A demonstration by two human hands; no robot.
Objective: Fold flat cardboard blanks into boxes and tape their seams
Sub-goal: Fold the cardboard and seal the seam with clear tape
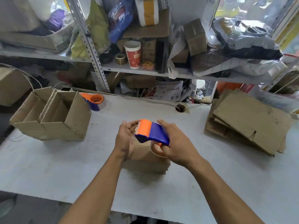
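orange-blue tape dispenser (pixel 151 134) lying left-right — right hand (pixel 176 143) gripping, left hand (pixel 125 138) fingers relaxed

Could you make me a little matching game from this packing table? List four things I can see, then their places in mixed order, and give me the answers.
Things:
1. tape dispenser
2. stack of flat cardboard
3. open boxes
4. paper cup

Places:
A. on the shelf behind the table
B. at the table's left end
C. held in the right hand, above a small box
D. at the table's right end

Pairs: 1-C, 2-D, 3-B, 4-A
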